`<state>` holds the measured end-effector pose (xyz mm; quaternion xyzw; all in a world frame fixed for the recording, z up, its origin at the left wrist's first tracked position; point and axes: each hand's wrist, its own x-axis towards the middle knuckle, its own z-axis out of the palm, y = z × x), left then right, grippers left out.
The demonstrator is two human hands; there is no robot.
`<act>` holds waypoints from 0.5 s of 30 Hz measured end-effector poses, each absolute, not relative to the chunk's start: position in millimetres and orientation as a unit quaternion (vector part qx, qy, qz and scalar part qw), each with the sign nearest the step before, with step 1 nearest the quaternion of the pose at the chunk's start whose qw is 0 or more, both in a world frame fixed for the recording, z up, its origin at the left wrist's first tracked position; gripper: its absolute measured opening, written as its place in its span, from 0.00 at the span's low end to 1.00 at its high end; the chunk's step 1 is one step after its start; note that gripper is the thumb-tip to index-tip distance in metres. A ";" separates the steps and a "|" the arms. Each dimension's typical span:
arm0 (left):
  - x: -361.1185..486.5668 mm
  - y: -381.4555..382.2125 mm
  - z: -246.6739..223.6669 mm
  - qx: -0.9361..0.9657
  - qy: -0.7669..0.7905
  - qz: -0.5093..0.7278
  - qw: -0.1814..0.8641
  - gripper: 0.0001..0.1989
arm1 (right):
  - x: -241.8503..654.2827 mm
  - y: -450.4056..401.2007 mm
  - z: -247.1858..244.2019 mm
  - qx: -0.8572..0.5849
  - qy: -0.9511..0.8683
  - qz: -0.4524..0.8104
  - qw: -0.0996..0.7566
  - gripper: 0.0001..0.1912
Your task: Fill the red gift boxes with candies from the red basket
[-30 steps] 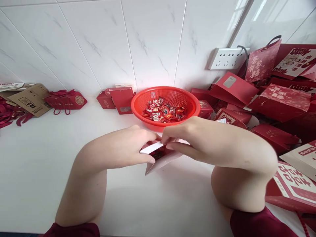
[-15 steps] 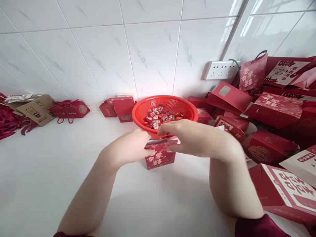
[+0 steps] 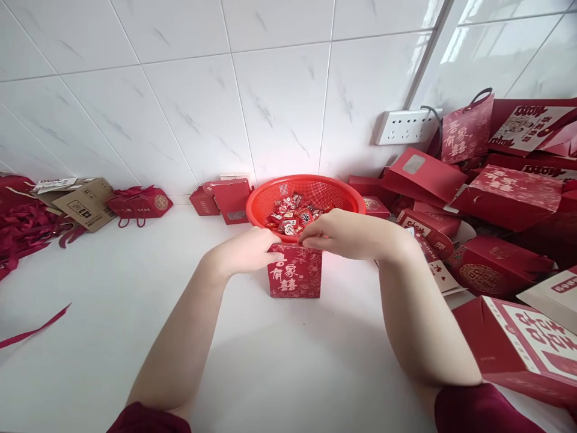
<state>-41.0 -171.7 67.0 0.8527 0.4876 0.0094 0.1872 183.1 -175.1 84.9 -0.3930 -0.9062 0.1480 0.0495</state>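
Note:
A red gift box (image 3: 296, 273) with white characters and a floral print stands upright on the white table in front of me. My left hand (image 3: 249, 249) grips its upper left edge, thumb on the front face and fingers behind. My right hand (image 3: 336, 233) pinches the top edge near the middle, its fingers pressed together there. Just behind the box, a red plastic basket (image 3: 311, 183) holds many small wrapped candies (image 3: 291, 216). The box's back side and some of my fingertips are hidden.
Red gift boxes (image 3: 480, 267) are heaped along the right, below a white power strip (image 3: 408, 127) on the tiled wall. Small red boxes (image 3: 232, 200), a brown cardboard box (image 3: 88, 204) and dark red ribbons (image 3: 24, 231) stand along the left and back. A loose ribbon (image 3: 36, 328) lies at left.
The gift box's front now stands upright and faces me more fully. My right hand has moved up onto its top edge. The view has shifted slightly left, bringing the loose ribbon into sight.

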 end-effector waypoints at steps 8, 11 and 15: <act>-44.7 -173.1 74.8 0.846 0.443 -0.018 0.296 0.15 | 165.8 -155.8 66.1 -0.414 -0.903 0.117 -0.007 0.12; -51.5 -169.4 77.6 0.848 0.456 -0.006 0.270 0.17 | 159.6 -158.1 66.0 -0.393 -0.914 0.101 0.011 0.13; -77.9 -167.8 90.7 0.838 0.488 -0.017 0.246 0.19 | 164.8 -165.0 73.8 -0.406 -0.900 0.152 0.043 0.10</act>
